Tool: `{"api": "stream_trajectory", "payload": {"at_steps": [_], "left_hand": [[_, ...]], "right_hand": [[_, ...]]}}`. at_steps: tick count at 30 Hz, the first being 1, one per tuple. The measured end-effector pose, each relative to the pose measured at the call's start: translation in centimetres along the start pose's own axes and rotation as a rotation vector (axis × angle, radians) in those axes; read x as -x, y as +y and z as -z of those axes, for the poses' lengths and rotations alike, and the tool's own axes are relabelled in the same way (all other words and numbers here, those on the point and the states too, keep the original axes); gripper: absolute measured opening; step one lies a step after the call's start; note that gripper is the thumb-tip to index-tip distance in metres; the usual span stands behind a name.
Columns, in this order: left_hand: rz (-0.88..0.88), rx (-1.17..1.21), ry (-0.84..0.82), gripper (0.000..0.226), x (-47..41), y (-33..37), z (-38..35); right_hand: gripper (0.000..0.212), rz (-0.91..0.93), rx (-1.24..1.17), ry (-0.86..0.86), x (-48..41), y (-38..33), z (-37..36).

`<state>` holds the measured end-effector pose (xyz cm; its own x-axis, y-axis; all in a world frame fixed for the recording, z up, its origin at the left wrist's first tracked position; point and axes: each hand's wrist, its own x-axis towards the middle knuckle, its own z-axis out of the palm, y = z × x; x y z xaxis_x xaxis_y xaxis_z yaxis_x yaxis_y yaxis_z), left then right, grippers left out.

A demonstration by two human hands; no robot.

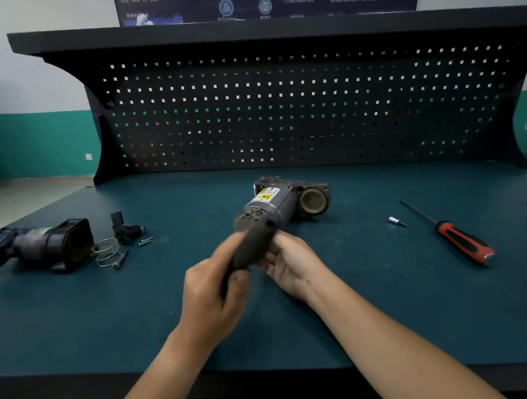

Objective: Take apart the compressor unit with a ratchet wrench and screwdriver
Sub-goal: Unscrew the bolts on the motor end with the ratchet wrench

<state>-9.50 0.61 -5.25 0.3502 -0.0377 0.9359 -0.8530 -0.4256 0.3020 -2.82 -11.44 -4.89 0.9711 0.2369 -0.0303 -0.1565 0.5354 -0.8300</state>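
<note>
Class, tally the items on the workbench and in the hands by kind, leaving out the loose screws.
Hand tools: 2, screwdriver and ratchet wrench
Socket bit: 1
Compressor pieces: 3, motor body, detached housing, black fitting
Coil spring: 1
Total: 7

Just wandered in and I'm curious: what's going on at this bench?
A person is taking a compressor unit apart on a teal workbench. The left hand grips the dark handle of what looks like a ratchet wrench, blurred, its head against the unit's near end; the right hand holds it there. Removed parts lie at left: a black housing, a spring, screws. A screwdriver and a socket bit lie untouched at right.
</note>
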Motion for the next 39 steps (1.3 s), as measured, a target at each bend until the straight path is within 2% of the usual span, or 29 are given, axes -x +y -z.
{"api": "stream_trajectory", "payload": {"at_steps": [1, 4, 8, 10, 13, 16, 18, 23, 24, 26, 29, 31, 33, 39], "left_hand": [[0.109, 0.106, 0.083, 0.04, 0.0, 0.3, -0.3], [0.361, 0.345, 0.33, 0.024, -0.2, 1.0, -1.0], [0.685, 0.521, 0.569, 0.028, -1.3, 1.2, -0.8], [0.784, 0.594, 0.621, 0.03, -1.3, 1.0, -0.9], [0.772, 0.614, 0.632, 0.03, -1.3, 1.2, -1.0], [0.647, 0.531, 0.569, 0.027, -1.3, 1.2, -1.0], [0.493, 0.442, 0.448, 0.024, -1.0, 1.2, -0.9], [0.055, 0.159, -0.065, 0.023, -0.2, 0.2, 0.4], [0.012, 0.124, -0.105, 0.022, 0.0, -0.1, 0.4], [0.084, 0.188, 0.021, 0.023, 0.1, 0.3, 0.1], [0.38, 0.4, 0.334, 0.025, -0.4, 0.7, -0.5], [0.56, 0.486, 0.471, 0.025, -1.1, 0.9, -0.5], [0.66, 0.552, 0.537, 0.026, -1.4, 0.8, -0.5], [0.802, 0.659, 0.61, 0.031, -1.9, 1.6, -0.7]], "right_hand": [[0.019, -0.01, -0.002, -0.01, 0.1, 0.0, 0.1], [0.02, -0.063, -0.045, -0.046, 0.2, -0.2, 0.1], [0.02, -0.068, -0.089, -0.069, 0.3, -0.3, -0.2], [0.021, -0.048, -0.072, -0.069, 0.2, -0.3, -0.2], [0.022, -0.029, -0.065, -0.05, 0.2, -0.2, -0.2], [0.021, -0.02, -0.073, -0.041, 0.1, -0.3, -0.2], [0.02, -0.015, -0.073, -0.042, 0.0, -0.3, -0.2], [0.02, -0.013, -0.064, -0.025, 0.1, -0.2, -0.2], [0.02, -0.012, -0.066, -0.024, 0.1, -0.1, -0.2], [0.018, -0.014, -0.056, -0.03, 0.2, -0.2, -0.1], [0.017, -0.04, -0.052, -0.049, 0.2, -0.2, 0.0], [0.02, -0.074, -0.064, -0.065, 0.3, -0.3, -0.1], [0.021, -0.091, -0.081, -0.079, 0.4, -0.4, -0.2], [0.02, -0.07, -0.086, -0.088, 0.4, -0.4, -0.3]]}}
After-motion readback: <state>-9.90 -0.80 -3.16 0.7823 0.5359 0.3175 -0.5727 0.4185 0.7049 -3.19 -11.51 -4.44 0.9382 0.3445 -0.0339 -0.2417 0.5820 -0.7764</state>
